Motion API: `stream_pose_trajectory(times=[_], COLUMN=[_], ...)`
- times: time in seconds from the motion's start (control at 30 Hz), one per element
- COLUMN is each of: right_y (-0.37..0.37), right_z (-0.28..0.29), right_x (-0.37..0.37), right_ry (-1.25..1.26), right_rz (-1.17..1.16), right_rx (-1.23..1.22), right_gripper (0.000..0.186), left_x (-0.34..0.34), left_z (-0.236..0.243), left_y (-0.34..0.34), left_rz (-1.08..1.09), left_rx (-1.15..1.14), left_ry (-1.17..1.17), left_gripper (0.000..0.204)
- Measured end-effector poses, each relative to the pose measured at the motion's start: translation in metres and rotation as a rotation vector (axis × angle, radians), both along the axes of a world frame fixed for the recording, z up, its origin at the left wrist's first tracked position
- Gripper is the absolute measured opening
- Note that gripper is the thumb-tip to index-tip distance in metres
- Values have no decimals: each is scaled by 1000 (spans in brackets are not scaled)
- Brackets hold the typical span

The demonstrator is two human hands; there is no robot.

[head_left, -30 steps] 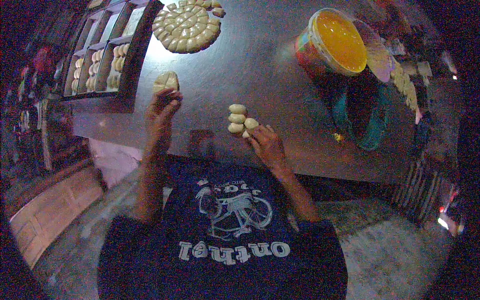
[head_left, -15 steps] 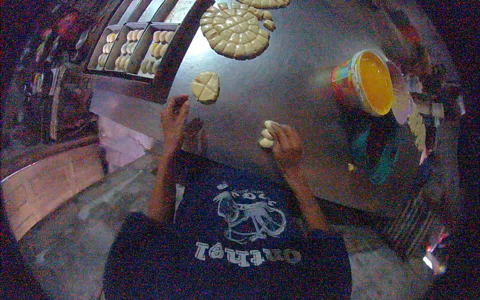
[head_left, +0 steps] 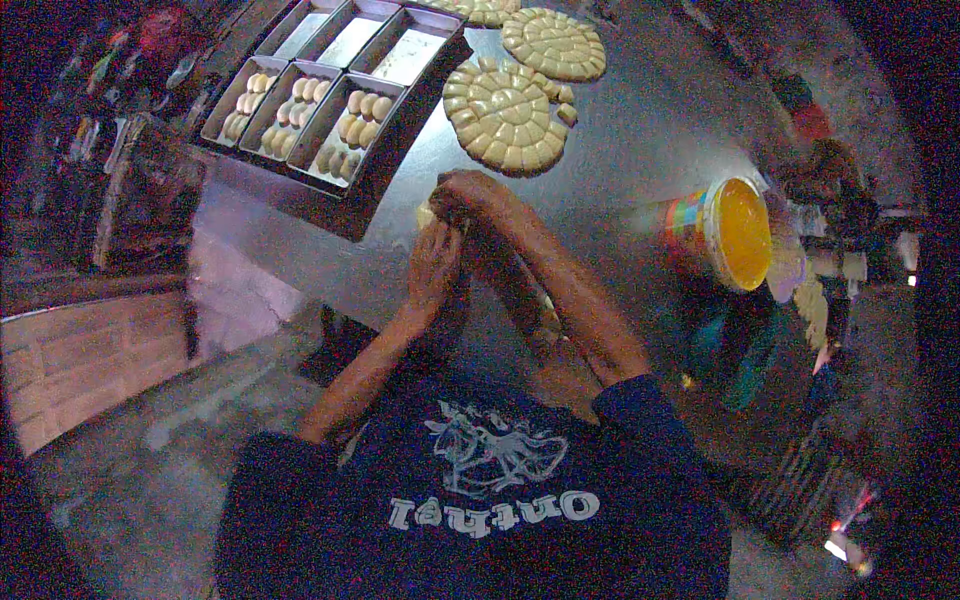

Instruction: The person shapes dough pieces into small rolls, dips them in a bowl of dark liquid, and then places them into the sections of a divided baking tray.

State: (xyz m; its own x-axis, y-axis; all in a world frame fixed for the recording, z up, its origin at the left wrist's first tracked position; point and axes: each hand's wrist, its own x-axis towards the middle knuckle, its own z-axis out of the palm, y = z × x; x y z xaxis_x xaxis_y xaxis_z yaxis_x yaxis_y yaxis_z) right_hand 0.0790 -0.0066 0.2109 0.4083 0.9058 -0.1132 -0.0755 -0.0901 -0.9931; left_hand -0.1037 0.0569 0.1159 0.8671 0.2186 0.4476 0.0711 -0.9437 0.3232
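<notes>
My two hands meet over the metal table in front of me. A small pale lump of dough (head_left: 426, 214) shows at their fingertips, mostly covered. My left hand (head_left: 436, 262) presses its bunched fingers against the dough from the near side. From the right, my right hand (head_left: 474, 194) reaches across with fingers curled over it. Beyond them lies a large round dough disc (head_left: 505, 120) scored into many pieces. At the far left stands a dark compartmented baking pan (head_left: 365, 200), with rows of small dough balls (head_left: 360, 125) in its near compartments.
Another scored dough disc (head_left: 555, 45) lies farther back, with part of a third beside it. A bucket of yellow-orange stuff (head_left: 742, 235) stands at the right. A teal item (head_left: 750, 350) is near the table's right side. The metal tabletop (head_left: 610, 140) spreads between them.
My right hand has swung left to join my left hand at the small scored dough disc, which they now cover. The three dough pieces are no longer seen in its fingers. The view has shifted.
</notes>
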Motion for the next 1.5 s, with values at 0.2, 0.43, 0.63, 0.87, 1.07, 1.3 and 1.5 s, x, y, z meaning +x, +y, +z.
stream_pose_trajectory(times=[0.2, 0.43, 0.63, 0.87, 1.07, 1.3, 1.5], right_y=[45, 35, -42, -132, -187, -257, -310], right_z=[31, 125, 215, 177, 163, 196, 158], right_x=[49, 95, 60, -70, -148, -182, -192], right_ry=[-958, -829, -523, 3, -568, 156, 856], right_rz=[261, -378, -366, -637, -826, -1239, -1299], right_rx=[-54, 1, 221, -42, -229, 27, 586], right_gripper=[13, 25, 30, 33, 23, 23, 27], left_x=[-10, 2, -10, 44, 52, 24, 26], left_z=[17, 73, 92, 244, 242, 249, 316], left_y=[-9, -25, -18, -57, -133, -184, -225], left_rz=[-128, 0, 136, -183, -511, -232, -945], left_rx=[2, -26, -198, -2057, -2308, -2222, -379], left_ry=[98, 114, -32, -41, 237, 466, -296], left_gripper=[46, 60, 54, 66, 79, 68, 47])
